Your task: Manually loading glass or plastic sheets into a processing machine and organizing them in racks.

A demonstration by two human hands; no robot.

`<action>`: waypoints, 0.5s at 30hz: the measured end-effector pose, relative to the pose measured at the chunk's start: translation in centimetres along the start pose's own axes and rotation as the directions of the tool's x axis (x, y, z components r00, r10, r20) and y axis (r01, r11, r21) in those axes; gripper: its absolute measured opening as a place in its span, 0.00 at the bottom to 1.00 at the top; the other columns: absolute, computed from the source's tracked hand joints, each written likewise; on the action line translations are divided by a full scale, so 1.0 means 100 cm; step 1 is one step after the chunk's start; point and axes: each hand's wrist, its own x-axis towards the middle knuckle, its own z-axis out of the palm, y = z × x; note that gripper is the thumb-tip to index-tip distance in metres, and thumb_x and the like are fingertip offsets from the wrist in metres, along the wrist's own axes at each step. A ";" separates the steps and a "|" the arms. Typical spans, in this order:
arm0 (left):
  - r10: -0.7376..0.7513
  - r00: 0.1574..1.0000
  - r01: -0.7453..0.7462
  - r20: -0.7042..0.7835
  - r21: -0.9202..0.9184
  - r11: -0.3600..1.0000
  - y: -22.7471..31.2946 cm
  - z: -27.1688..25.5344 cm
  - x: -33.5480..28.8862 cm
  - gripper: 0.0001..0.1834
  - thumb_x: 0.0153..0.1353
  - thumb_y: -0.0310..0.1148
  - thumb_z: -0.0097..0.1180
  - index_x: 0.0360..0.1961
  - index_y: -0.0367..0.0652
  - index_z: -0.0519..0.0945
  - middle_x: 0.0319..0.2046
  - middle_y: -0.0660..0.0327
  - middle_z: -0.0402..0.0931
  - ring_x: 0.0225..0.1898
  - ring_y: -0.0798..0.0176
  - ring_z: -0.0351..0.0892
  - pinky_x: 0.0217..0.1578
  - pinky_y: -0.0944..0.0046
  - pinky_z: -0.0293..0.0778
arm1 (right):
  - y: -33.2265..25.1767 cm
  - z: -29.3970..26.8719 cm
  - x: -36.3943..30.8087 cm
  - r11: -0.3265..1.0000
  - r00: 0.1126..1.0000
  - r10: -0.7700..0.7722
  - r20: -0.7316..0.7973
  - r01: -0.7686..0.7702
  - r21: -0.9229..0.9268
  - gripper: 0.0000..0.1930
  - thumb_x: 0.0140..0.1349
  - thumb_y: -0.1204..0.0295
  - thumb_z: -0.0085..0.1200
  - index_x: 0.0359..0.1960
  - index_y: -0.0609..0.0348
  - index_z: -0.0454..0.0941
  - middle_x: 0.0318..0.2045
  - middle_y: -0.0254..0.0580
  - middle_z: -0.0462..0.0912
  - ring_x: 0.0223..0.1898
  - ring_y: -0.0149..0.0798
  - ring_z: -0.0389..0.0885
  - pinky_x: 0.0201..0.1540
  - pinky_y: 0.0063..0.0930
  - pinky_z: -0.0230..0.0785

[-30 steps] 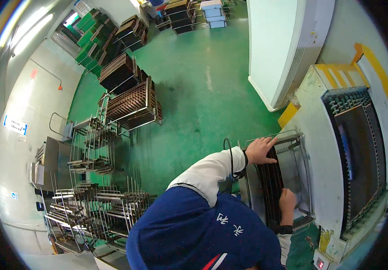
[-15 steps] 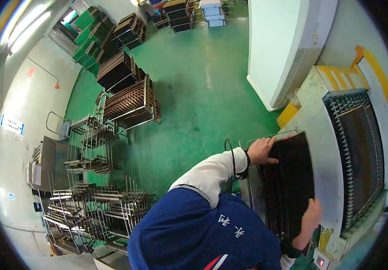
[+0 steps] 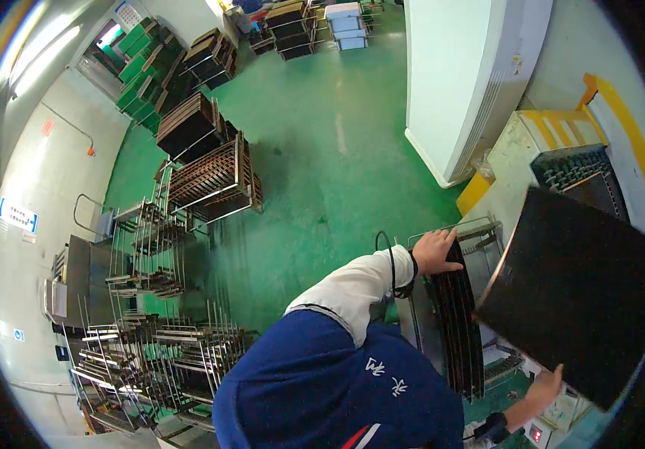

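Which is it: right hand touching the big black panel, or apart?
Touching: the head view shows the right hand holding the rectangular black panel by its lower edge.

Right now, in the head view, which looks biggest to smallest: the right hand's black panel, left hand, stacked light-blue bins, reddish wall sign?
1. Black panel
2. Left hand and light-blue bins: too alike to rank
3. Reddish wall sign

Plain black panel (image 3: 569, 299), green floor (image 3: 330, 165) (yellow-striped machine (image 3: 509, 166))
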 end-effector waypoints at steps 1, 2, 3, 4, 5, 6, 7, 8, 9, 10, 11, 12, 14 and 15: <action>0.008 1.000 -0.008 -0.001 -0.001 1.000 0.001 0.000 0.003 0.59 0.51 0.66 0.64 0.69 0.28 0.60 0.54 0.44 0.75 0.58 0.45 0.74 0.60 0.51 0.68 | 0.025 0.012 0.001 0.991 0.995 0.072 0.071 -0.079 0.109 0.22 0.63 0.76 0.52 0.60 0.59 0.78 0.38 0.49 0.82 0.38 0.43 0.80 0.45 0.37 0.73; -0.012 1.000 0.012 0.011 -0.003 1.000 0.001 -0.004 -0.001 0.58 0.51 0.66 0.64 0.69 0.28 0.61 0.55 0.43 0.74 0.59 0.43 0.73 0.61 0.51 0.68 | 0.029 0.025 0.001 0.917 0.969 0.188 0.158 -0.231 0.325 0.19 0.63 0.71 0.56 0.55 0.63 0.80 0.37 0.50 0.83 0.38 0.44 0.81 0.46 0.36 0.74; -0.014 0.999 0.014 0.031 -0.012 1.000 0.004 -0.008 0.000 0.58 0.51 0.67 0.64 0.68 0.29 0.61 0.56 0.42 0.74 0.59 0.42 0.73 0.62 0.51 0.68 | 0.034 0.036 -0.004 0.765 0.939 0.212 0.272 -0.333 0.551 0.17 0.64 0.68 0.58 0.52 0.65 0.81 0.36 0.50 0.83 0.37 0.45 0.81 0.46 0.35 0.74; -0.017 0.998 0.018 0.053 -0.021 1.000 0.005 -0.011 0.000 0.58 0.51 0.67 0.64 0.68 0.29 0.61 0.58 0.41 0.73 0.60 0.40 0.72 0.63 0.51 0.68 | 0.036 0.047 -0.007 0.549 0.895 0.230 0.383 -0.444 0.708 0.17 0.65 0.65 0.60 0.48 0.67 0.82 0.34 0.50 0.84 0.37 0.45 0.82 0.45 0.34 0.75; -0.025 0.999 0.026 0.048 -0.018 0.999 0.005 -0.013 -0.002 0.57 0.52 0.67 0.64 0.68 0.29 0.61 0.58 0.41 0.73 0.60 0.40 0.72 0.63 0.50 0.68 | 0.040 0.062 -0.010 0.268 0.868 0.128 0.481 -0.497 0.825 0.16 0.65 0.64 0.61 0.46 0.66 0.82 0.33 0.49 0.84 0.35 0.44 0.82 0.44 0.33 0.75; -0.024 0.999 0.025 0.045 -0.017 1.000 0.006 -0.015 -0.002 0.57 0.52 0.66 0.65 0.68 0.29 0.62 0.58 0.41 0.73 0.60 0.40 0.72 0.63 0.50 0.68 | 0.045 0.076 -0.014 -0.040 0.848 0.003 0.530 -0.529 0.848 0.15 0.66 0.63 0.61 0.43 0.66 0.82 0.32 0.48 0.84 0.34 0.44 0.82 0.43 0.32 0.75; -0.015 0.999 0.016 0.047 -0.019 1.000 0.009 -0.016 0.000 0.56 0.52 0.65 0.65 0.68 0.30 0.62 0.58 0.41 0.73 0.60 0.40 0.72 0.63 0.50 0.68 | 0.043 0.084 -0.025 0.398 0.933 0.007 0.359 -0.332 0.855 0.15 0.66 0.64 0.60 0.43 0.66 0.82 0.33 0.46 0.84 0.36 0.44 0.82 0.43 0.32 0.75; -0.025 0.997 0.028 0.075 -0.044 0.999 0.007 -0.015 0.002 0.55 0.52 0.64 0.66 0.67 0.29 0.62 0.58 0.40 0.73 0.60 0.39 0.72 0.63 0.49 0.68 | 0.031 0.091 -0.040 0.756 0.978 -0.064 0.198 -0.082 0.649 0.15 0.67 0.64 0.60 0.43 0.65 0.81 0.34 0.45 0.84 0.37 0.43 0.82 0.44 0.32 0.75; -0.023 0.993 0.033 0.114 -0.084 0.996 0.015 -0.024 0.005 0.55 0.53 0.62 0.67 0.67 0.29 0.62 0.58 0.39 0.73 0.60 0.39 0.72 0.62 0.49 0.68 | 0.032 0.098 -0.051 0.731 0.979 -0.007 0.203 -0.134 0.670 0.14 0.67 0.64 0.60 0.43 0.66 0.81 0.35 0.45 0.84 0.38 0.44 0.82 0.44 0.32 0.75; 0.065 0.998 -0.065 -0.005 -0.112 0.992 0.010 -0.014 0.008 0.51 0.52 0.61 0.67 0.65 0.34 0.65 0.55 0.40 0.75 0.58 0.40 0.74 0.60 0.48 0.70 | 0.030 0.106 -0.060 0.700 0.977 0.044 0.210 -0.180 0.691 0.14 0.68 0.64 0.59 0.43 0.66 0.80 0.36 0.45 0.84 0.39 0.44 0.82 0.45 0.33 0.75; 0.012 0.994 0.002 0.111 -0.129 0.992 0.017 -0.024 0.011 0.44 0.52 0.59 0.68 0.60 0.38 0.70 0.51 0.43 0.77 0.54 0.40 0.76 0.56 0.47 0.73 | 0.015 0.102 -0.064 0.570 0.952 0.108 0.287 -0.296 0.767 0.14 0.68 0.65 0.59 0.43 0.66 0.79 0.38 0.45 0.84 0.41 0.44 0.81 0.46 0.34 0.75; 0.051 0.998 -0.044 0.041 -0.164 0.985 0.020 -0.022 0.013 0.38 0.52 0.58 0.69 0.53 0.40 0.73 0.48 0.45 0.78 0.52 0.40 0.77 0.53 0.46 0.74 | 0.000 0.096 -0.069 0.417 0.918 0.172 0.356 -0.395 0.818 0.14 0.68 0.66 0.59 0.44 0.66 0.79 0.39 0.45 0.83 0.42 0.44 0.81 0.46 0.35 0.75; 0.029 0.995 -0.022 0.097 -0.071 0.997 0.018 -0.020 0.017 0.39 0.53 0.58 0.68 0.55 0.38 0.73 0.47 0.45 0.79 0.51 0.40 0.77 0.52 0.47 0.75 | -0.052 0.088 -0.076 0.248 0.845 0.303 0.441 -0.517 0.819 0.10 0.68 0.67 0.59 0.42 0.63 0.78 0.38 0.43 0.82 0.42 0.44 0.81 0.47 0.36 0.75; 0.055 0.998 -0.055 -0.004 -0.080 0.995 0.013 -0.014 0.014 0.36 0.52 0.58 0.68 0.49 0.40 0.75 0.44 0.46 0.78 0.48 0.40 0.78 0.49 0.45 0.74 | -0.054 0.099 -0.075 -0.173 0.765 0.307 0.567 -0.541 0.823 0.08 0.68 0.68 0.59 0.40 0.61 0.78 0.37 0.42 0.81 0.39 0.44 0.81 0.46 0.37 0.76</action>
